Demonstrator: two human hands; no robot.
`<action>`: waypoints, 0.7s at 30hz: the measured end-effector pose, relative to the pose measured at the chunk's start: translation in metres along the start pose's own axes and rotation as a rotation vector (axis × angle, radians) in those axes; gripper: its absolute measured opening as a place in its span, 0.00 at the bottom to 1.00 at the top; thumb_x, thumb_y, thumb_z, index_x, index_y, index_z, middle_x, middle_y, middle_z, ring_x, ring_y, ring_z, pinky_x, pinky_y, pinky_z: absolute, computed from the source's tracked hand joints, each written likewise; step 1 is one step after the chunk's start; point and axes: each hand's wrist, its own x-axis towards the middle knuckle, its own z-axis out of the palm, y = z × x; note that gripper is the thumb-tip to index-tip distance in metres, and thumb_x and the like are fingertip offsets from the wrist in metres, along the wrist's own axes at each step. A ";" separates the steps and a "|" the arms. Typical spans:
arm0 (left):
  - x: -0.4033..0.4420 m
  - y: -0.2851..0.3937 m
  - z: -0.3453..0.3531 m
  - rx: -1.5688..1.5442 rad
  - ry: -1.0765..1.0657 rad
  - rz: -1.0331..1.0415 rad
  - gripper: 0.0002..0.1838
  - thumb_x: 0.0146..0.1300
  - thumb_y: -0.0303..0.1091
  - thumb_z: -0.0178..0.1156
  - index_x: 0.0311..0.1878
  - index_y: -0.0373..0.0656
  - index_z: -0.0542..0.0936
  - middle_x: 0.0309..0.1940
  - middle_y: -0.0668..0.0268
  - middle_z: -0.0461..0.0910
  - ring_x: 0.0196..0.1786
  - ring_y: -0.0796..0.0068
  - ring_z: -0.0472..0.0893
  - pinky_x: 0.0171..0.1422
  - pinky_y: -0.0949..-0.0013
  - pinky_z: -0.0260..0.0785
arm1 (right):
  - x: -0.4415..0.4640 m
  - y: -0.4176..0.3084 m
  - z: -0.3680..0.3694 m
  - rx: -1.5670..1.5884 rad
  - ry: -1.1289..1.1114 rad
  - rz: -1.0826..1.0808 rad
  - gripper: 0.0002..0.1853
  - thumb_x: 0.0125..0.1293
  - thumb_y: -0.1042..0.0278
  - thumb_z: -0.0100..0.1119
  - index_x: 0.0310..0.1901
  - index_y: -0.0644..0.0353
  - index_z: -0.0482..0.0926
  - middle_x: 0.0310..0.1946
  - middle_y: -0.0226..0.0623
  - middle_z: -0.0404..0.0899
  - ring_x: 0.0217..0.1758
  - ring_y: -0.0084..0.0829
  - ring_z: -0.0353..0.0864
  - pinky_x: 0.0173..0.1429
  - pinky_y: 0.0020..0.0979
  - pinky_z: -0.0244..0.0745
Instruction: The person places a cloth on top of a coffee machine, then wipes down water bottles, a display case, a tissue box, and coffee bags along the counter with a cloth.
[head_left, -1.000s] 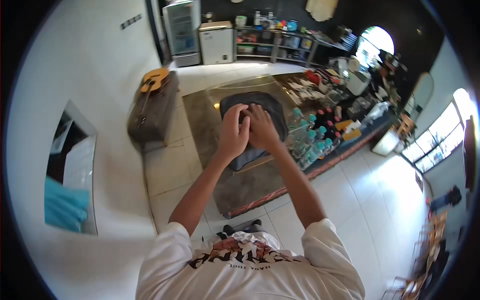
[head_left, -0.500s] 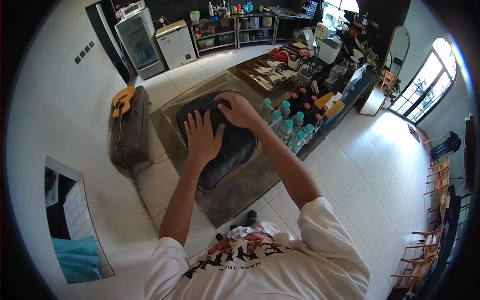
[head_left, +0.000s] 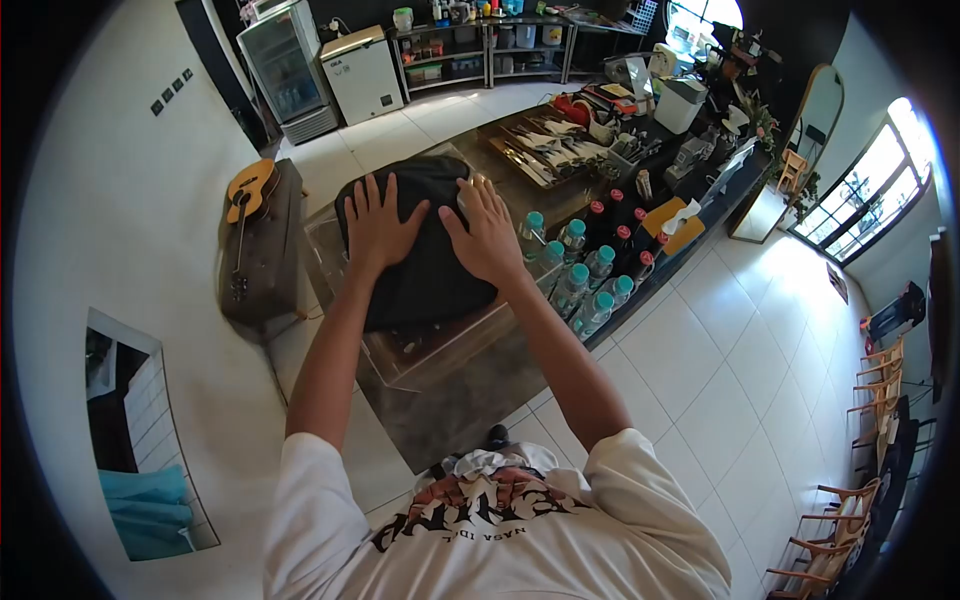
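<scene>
A black, soft, padded bag (head_left: 430, 285) lies on top of a clear-sided box (head_left: 400, 372) on the dark counter. My left hand (head_left: 380, 228) rests flat on the bag's upper left part, fingers spread. At the bag's upper right side, my right hand (head_left: 485, 232) lies with fingers stretched out and thumb apart, touching the bag. Neither hand grips anything. The bag's underside is hidden.
Right of the bag stand several clear bottles (head_left: 570, 288) with teal caps and dark bottles (head_left: 612, 212) with red caps. Behind is a cutlery tray (head_left: 545, 145). A guitar (head_left: 248, 192) leans on a brown cabinet (head_left: 270, 280) at left.
The bag has turned or shifted, showing a matte face and more of the clear box's front. My left hand moved up and left; my right hand went from curled to stretched out.
</scene>
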 end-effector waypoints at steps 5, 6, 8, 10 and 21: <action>0.023 0.012 0.013 0.069 0.070 -0.010 0.47 0.66 0.70 0.41 0.77 0.43 0.54 0.76 0.43 0.48 0.78 0.42 0.48 0.80 0.46 0.34 | 0.001 -0.001 0.002 0.007 0.040 0.048 0.34 0.73 0.45 0.48 0.69 0.65 0.62 0.72 0.59 0.56 0.78 0.54 0.50 0.78 0.43 0.47; 0.017 0.011 0.013 0.087 0.065 0.088 0.46 0.67 0.68 0.42 0.76 0.42 0.55 0.76 0.43 0.48 0.78 0.43 0.48 0.80 0.45 0.35 | 0.003 -0.001 0.001 0.061 0.059 0.080 0.34 0.73 0.45 0.47 0.69 0.65 0.61 0.72 0.59 0.56 0.78 0.54 0.49 0.78 0.43 0.47; -0.004 0.016 0.000 0.042 0.057 0.182 0.45 0.67 0.68 0.43 0.76 0.42 0.56 0.76 0.43 0.48 0.78 0.44 0.48 0.80 0.45 0.36 | 0.006 -0.001 -0.001 0.113 0.077 0.106 0.34 0.73 0.45 0.47 0.69 0.64 0.62 0.72 0.58 0.56 0.78 0.53 0.49 0.78 0.44 0.47; -0.036 0.022 -0.013 0.005 0.026 0.280 0.45 0.67 0.67 0.43 0.76 0.42 0.56 0.76 0.43 0.49 0.78 0.45 0.49 0.80 0.45 0.37 | 0.007 0.001 -0.002 0.173 0.089 0.151 0.33 0.74 0.45 0.47 0.69 0.64 0.62 0.73 0.58 0.56 0.78 0.53 0.49 0.78 0.44 0.47; -0.134 0.019 -0.076 -0.106 -0.144 0.271 0.45 0.66 0.63 0.51 0.75 0.38 0.57 0.75 0.49 0.54 0.78 0.52 0.51 0.80 0.49 0.39 | -0.002 -0.001 0.002 -0.173 -0.138 -0.027 0.32 0.71 0.46 0.50 0.69 0.59 0.63 0.71 0.54 0.61 0.78 0.48 0.53 0.79 0.50 0.40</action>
